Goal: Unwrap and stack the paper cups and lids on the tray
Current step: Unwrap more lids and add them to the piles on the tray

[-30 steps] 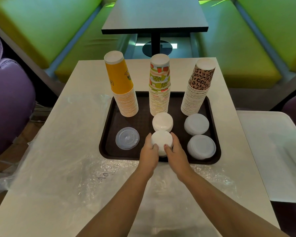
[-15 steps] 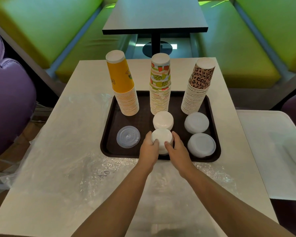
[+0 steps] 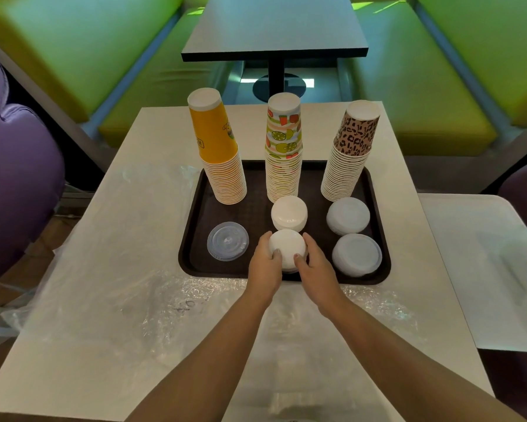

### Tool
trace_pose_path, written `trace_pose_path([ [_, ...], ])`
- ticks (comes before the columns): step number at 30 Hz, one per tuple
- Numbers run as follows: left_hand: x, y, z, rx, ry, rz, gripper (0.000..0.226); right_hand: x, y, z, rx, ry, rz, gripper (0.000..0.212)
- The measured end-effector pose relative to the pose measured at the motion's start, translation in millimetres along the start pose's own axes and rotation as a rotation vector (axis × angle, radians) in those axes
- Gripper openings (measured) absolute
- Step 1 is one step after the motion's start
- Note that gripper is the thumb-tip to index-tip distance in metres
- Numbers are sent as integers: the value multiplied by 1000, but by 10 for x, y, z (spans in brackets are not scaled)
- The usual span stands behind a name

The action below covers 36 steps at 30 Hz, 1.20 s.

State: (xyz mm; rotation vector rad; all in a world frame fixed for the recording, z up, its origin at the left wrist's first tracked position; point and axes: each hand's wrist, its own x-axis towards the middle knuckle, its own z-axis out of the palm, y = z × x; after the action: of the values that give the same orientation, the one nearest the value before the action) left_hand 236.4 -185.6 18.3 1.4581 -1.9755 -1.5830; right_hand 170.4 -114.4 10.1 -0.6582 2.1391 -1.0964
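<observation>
Hands are meeting at lower centre of the frame: the left hand point(image 3: 264, 263) and right hand point(image 3: 314, 266) are each curling fingers round the near white lid stack point(image 3: 287, 248), which is sitting on the dark tray point(image 3: 195, 239) just below a second white lid stack point(image 3: 289, 212).

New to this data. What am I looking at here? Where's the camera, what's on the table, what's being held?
No robot here: a person's two bare hands. The single camera sits on the person's head, looking forward and down. On the white table lies a dark tray with three upside-down cup stacks: yellow cups, fruit-print cups, leopard-print cups. There are also lid stacks and a clear lid. The left hand and right hand grip the near white lid stack from both sides. Crumpled plastic wrap covers the near table.
</observation>
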Motion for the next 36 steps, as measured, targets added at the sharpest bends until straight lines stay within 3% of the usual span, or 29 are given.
trace_pose_path([
  [13,94,56,26,71,47,-14,50,70,37,-79,28,-10,15,54],
  [15,0,76,-12,48,141,114,47,24,21,-99,44,48,-57,53],
  [18,-250,76,-137,121,205,485,17,-93,44,-155,73,119,-211,48],
  [19,-337,31,-183,192,128,617,9,-130,67,-178,78,117,-247,45],
  [20,-427,-22,-222,282,7,719,16,-165,98,-204,79,116,-269,41],
  [23,-661,-232,-227,730,-363,774,40,-226,181,-267,91,143,-255,35],
  [25,-760,-386,-172,1089,-472,721,59,-272,189,-276,138,167,-231,32],
  [27,-807,-441,-132,1225,-463,691,53,-322,173,-295,186,191,-213,29],
  [28,-814,-445,-139,1169,-403,712,38,-361,152,-313,226,203,-214,28],
  [31,-805,-381,-286,549,-138,612,3,-518,76,-383,411,256,-249,25],
  [34,-770,-195,-531,8,4,335,11,-705,-29,-366,485,240,-247,25],
  [36,-795,-71,-642,-273,-33,207,11,-818,-137,-284,443,76,-206,44],
])
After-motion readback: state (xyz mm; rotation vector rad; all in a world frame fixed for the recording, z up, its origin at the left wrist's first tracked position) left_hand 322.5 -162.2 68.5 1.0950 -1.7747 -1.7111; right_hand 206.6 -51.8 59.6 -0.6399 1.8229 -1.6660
